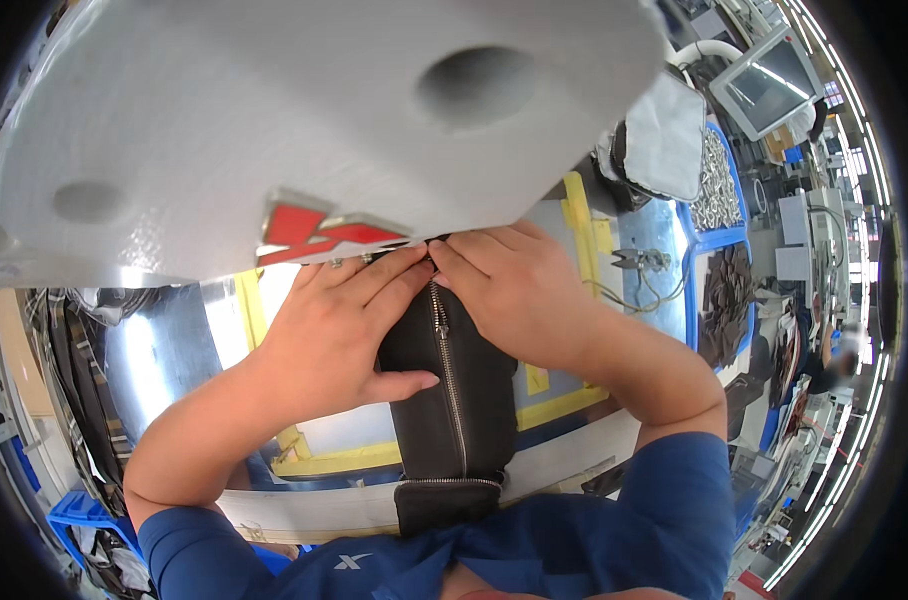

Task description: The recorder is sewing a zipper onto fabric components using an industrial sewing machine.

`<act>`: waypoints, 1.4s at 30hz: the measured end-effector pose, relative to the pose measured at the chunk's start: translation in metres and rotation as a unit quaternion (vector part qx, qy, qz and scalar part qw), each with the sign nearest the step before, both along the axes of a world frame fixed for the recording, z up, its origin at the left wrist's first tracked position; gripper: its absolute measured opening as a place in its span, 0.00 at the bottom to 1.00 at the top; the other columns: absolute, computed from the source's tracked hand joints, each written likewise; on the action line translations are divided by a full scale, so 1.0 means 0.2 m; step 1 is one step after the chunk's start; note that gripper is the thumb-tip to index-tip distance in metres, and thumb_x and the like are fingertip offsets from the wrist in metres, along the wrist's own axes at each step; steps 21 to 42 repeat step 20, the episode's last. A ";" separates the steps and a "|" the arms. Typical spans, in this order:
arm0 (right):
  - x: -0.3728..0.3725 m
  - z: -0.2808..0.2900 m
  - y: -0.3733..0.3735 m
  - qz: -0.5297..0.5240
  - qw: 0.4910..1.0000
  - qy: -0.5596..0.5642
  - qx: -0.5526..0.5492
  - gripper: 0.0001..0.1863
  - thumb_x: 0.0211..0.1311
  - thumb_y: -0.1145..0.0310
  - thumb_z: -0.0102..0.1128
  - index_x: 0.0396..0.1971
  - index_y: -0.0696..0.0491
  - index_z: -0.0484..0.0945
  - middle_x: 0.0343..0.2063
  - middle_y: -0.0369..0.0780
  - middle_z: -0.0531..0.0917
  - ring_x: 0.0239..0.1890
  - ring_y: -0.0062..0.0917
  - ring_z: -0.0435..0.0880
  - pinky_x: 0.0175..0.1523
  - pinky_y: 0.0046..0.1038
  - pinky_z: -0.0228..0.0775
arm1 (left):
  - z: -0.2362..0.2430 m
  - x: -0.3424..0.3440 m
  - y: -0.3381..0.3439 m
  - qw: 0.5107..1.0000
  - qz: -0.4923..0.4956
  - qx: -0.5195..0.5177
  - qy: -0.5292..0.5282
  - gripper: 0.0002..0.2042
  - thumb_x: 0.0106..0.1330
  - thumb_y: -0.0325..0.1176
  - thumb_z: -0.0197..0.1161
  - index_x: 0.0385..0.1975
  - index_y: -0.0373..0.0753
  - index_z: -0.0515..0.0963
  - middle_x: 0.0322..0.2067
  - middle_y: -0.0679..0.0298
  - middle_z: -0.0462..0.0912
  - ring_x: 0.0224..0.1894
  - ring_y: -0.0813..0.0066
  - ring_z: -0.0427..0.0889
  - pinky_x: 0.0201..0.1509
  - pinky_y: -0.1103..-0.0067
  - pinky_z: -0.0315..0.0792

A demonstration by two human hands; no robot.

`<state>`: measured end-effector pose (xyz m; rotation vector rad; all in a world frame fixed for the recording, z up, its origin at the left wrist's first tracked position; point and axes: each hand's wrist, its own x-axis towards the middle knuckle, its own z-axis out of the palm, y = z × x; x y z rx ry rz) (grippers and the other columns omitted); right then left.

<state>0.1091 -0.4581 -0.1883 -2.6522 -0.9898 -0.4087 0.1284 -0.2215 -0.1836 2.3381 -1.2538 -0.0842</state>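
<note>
A long black fabric piece runs from under the machine head down toward my body, with a metal zipper along its middle. Its zipper pull lies just below my fingers. My left hand rests on the left side of the piece, fingers stretched up and thumb spread out. My right hand lies flat on the right side, fingertips by the zipper's upper end and close to the left fingertips. The large grey sewing machine head hides whatever is above my fingertips.
Yellow tape borders the work surface. To the right are nippers and blue bins of metal zipper parts and dark pieces. Dark striped fabric hangs at the left. A screen stands far right.
</note>
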 end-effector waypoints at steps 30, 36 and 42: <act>0.07 0.00 0.15 -0.007 0.999 0.007 -0.049 0.12 0.52 0.68 0.59 0.36 0.55 0.82 0.32 0.36 0.83 0.38 0.28 0.83 0.44 0.31 0.70 | 0.07 0.06 0.11 0.999 0.039 0.021 0.012 0.39 0.46 0.52 0.77 0.57 0.35 0.78 0.56 0.52 0.81 0.52 0.55 0.82 0.64 0.64 0.68; 0.07 0.00 0.15 -0.007 0.999 0.007 -0.049 0.12 0.52 0.68 0.59 0.36 0.55 0.82 0.32 0.36 0.83 0.38 0.28 0.83 0.44 0.31 0.70 | 0.07 0.06 0.11 0.999 0.039 0.021 0.012 0.39 0.46 0.52 0.77 0.57 0.35 0.78 0.56 0.52 0.81 0.52 0.55 0.82 0.64 0.64 0.68; 0.07 0.00 0.15 -0.007 0.999 0.007 -0.049 0.12 0.52 0.68 0.59 0.36 0.55 0.82 0.32 0.36 0.83 0.38 0.28 0.83 0.44 0.31 0.70 | 0.07 0.06 0.11 0.999 0.039 0.021 0.012 0.39 0.46 0.52 0.77 0.57 0.35 0.78 0.56 0.52 0.81 0.52 0.55 0.82 0.64 0.64 0.68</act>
